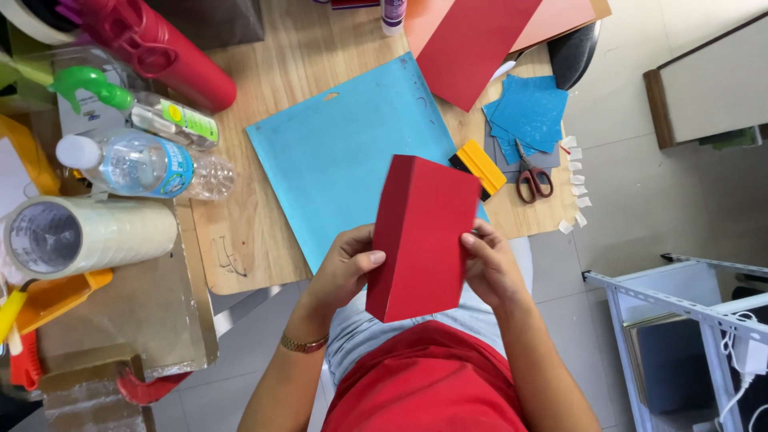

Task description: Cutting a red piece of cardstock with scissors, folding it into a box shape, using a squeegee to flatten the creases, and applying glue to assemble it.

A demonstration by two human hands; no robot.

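Head view: 2 hands hold a folded red card up near the body, in front of the blue mat. The left hand and right hand both pinch its sides. Scissors lie far right.

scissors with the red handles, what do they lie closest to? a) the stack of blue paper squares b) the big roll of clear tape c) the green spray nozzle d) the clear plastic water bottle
a: the red-handled scissors lie at the lower edge of the stack of blue paper squares, on the far side of the wooden table from the bottles and tape.
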